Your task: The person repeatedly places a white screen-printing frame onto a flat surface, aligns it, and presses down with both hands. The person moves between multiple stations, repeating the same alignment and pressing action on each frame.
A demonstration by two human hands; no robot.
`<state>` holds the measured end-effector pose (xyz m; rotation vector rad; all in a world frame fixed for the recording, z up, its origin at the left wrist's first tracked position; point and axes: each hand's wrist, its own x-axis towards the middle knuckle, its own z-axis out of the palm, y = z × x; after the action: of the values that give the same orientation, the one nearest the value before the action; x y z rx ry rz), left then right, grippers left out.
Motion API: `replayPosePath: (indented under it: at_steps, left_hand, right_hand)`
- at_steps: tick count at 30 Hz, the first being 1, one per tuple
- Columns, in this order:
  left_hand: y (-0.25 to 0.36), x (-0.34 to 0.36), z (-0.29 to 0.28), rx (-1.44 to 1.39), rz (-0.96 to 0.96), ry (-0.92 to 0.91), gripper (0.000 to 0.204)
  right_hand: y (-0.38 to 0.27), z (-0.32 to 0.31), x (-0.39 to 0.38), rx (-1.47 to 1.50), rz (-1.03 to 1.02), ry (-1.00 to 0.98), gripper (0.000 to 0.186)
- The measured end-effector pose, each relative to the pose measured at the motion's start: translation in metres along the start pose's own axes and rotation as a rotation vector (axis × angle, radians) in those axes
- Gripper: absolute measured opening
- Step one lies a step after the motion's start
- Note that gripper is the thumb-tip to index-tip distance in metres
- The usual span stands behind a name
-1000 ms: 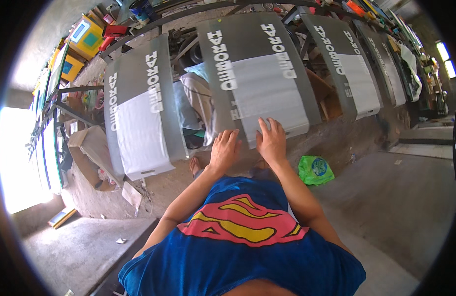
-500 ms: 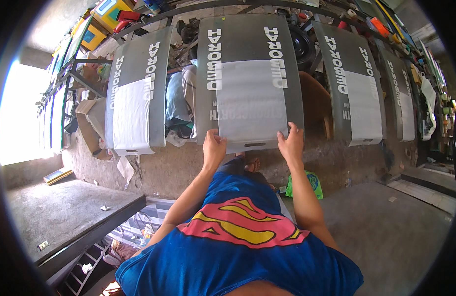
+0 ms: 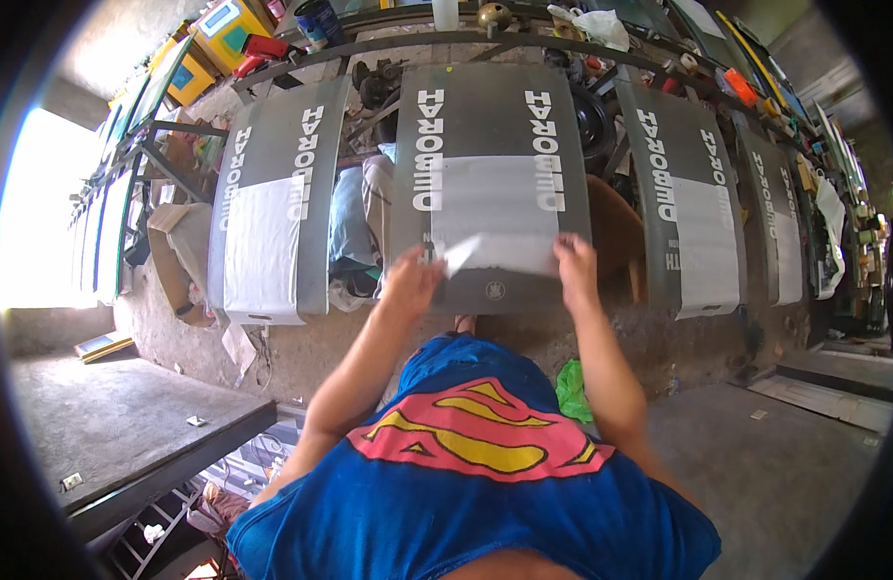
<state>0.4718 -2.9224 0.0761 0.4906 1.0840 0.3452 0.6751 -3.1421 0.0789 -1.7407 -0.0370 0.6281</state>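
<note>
A white plastic bag lies over a dark grey board in front of me, which bears white printed lettering. Its near edge is raised and folded back, blurred by motion, so the board's near part shows with a small round emblem. My left hand pinches the bag's near left corner. At the opposite corner, my right hand has its fingers closed on the same edge. Similar white bags rest flat on the left board and the right board; the left bag has a handle slot.
A dark metal rail runs behind the boards. Black tyres and cloths sit below, between the boards. A green bag lies by my right forearm. A grey slab stands at lower left.
The near edge of the white bag has come up off the board and folded back, with both hands closed on it. The slot edge no longer lies flat. The view has tilted slightly farther.
</note>
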Motion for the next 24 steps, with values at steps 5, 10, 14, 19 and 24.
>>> replayPosePath:
  at_steps: [5,10,14,19,24]
  left_hand:
    - [0.115,-0.04,0.091,-0.074,0.553,-0.347,0.035]
    - [0.128,-0.07,0.098,0.121,0.982,-0.382,0.046]
    - [0.089,-0.041,0.063,0.325,0.818,-0.188,0.039]
    - [0.012,-0.002,0.008,0.346,0.573,0.02,0.038]
    - [-0.04,0.01,-0.038,0.344,0.441,0.005,0.042]
  right_hand:
    - [-0.131,0.015,0.032,0.193,-0.637,0.011,0.012]
    - [-0.154,0.014,0.018,0.45,-0.795,-0.054,0.013]
    - [-0.087,0.006,0.019,0.189,-0.556,0.031,0.014]
    - [-0.01,0.004,0.005,-0.03,-0.272,0.05,0.018]
    - [0.05,-0.011,-0.012,-0.345,-0.187,0.095,0.02]
